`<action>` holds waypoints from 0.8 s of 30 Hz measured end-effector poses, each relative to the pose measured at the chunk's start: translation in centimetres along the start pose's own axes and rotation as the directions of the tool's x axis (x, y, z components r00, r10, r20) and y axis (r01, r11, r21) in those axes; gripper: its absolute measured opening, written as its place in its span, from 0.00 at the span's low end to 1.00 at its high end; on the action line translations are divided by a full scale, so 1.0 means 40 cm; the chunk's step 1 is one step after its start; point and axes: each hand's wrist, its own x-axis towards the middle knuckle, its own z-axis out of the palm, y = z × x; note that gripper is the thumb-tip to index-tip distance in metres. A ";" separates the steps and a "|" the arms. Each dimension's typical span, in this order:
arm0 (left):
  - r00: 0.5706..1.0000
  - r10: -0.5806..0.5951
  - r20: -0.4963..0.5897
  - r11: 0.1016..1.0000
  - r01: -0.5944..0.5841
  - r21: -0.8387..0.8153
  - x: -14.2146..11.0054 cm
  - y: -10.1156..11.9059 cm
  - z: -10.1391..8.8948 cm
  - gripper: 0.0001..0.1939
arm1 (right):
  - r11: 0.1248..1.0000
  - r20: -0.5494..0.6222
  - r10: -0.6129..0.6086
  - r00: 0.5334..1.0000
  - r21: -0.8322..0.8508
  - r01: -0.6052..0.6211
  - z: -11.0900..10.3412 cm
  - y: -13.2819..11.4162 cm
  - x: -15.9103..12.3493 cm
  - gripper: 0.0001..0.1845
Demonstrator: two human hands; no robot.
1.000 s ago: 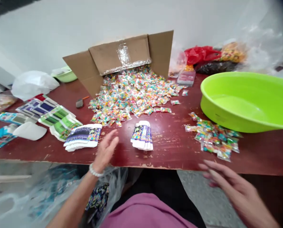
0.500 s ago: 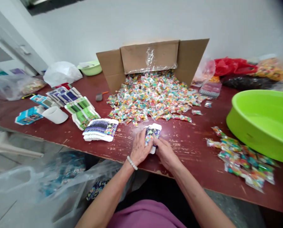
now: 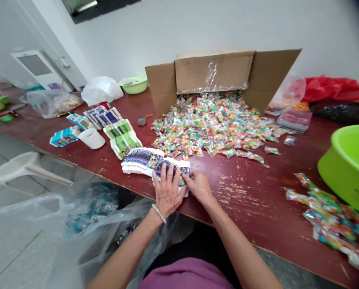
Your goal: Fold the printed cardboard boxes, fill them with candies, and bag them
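My left hand (image 3: pixel 167 192), with a beaded bracelet at the wrist, lies with its fingers spread on flat, dark purple printed cartons (image 3: pixel 177 163) at the table's front edge. My right hand (image 3: pixel 200 186) pinches the right edge of these cartons between thumb and fingers. Left of them, and touching or overlapping them, a fanned stack of the same purple cartons (image 3: pixel 137 162) lies on the dark red table (image 3: pixel 239 200). Part of the cartons is hidden beneath my left hand.
Behind my hands, small wrapped candies (image 3: pixel 209 124) spill from a cardboard box (image 3: pixel 211 74). Green cartons (image 3: pixel 123 138), a white cup (image 3: pixel 92 139) and a brush (image 3: pixel 142 120) lie to the left. At right stand a lime-green tub (image 3: pixel 342 160) and larger candy packets (image 3: pixel 333 220).
Both hands have shifted left with the purple cartons, bringing them against the fanned stack. My left hand has gone from gripping to lying spread on top. The view has turned left.
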 end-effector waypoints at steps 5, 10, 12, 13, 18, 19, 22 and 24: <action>0.998 0.049 0.028 0.998 -0.048 -0.052 -0.026 0.008 0.019 0.40 | 0.996 -0.068 -0.017 0.998 -0.088 0.011 -0.062 0.036 -0.004 0.12; 0.995 0.071 0.065 0.997 -0.068 -0.048 -0.022 -0.009 0.012 0.37 | 1.000 -0.088 0.015 0.996 0.008 -0.014 -0.083 0.065 -0.006 0.12; 0.995 0.065 0.075 0.997 -0.063 -0.040 -0.017 -0.013 0.003 0.35 | 0.998 -0.083 0.030 0.996 0.064 -0.025 -0.081 0.075 -0.005 0.12; 0.995 0.058 0.075 0.998 -0.056 -0.036 -0.014 -0.014 -0.001 0.34 | 0.996 -0.084 0.036 0.996 0.086 -0.029 -0.080 0.080 -0.004 0.11; 0.998 0.038 0.057 0.998 -0.035 -0.050 -0.008 -0.013 -0.012 0.34 | 0.983 -0.107 0.045 0.993 0.180 -0.025 -0.081 0.089 -0.005 0.13; 0.998 0.035 0.051 0.997 -0.032 -0.065 -0.007 -0.011 -0.016 0.34 | 0.978 -0.108 0.044 0.993 0.207 -0.021 -0.084 0.086 -0.009 0.14; 1.000 0.001 0.008 0.984 0.000 -0.176 -0.003 -0.002 -0.040 0.30 | 0.951 -0.071 0.030 0.997 0.308 -0.007 -0.100 0.066 -0.040 0.17; 0.998 -0.062 -0.009 0.929 0.054 -0.366 0.005 0.010 -0.070 0.26 | 0.930 -0.017 0.013 1.000 0.368 -0.006 -0.115 0.046 -0.073 0.19</action>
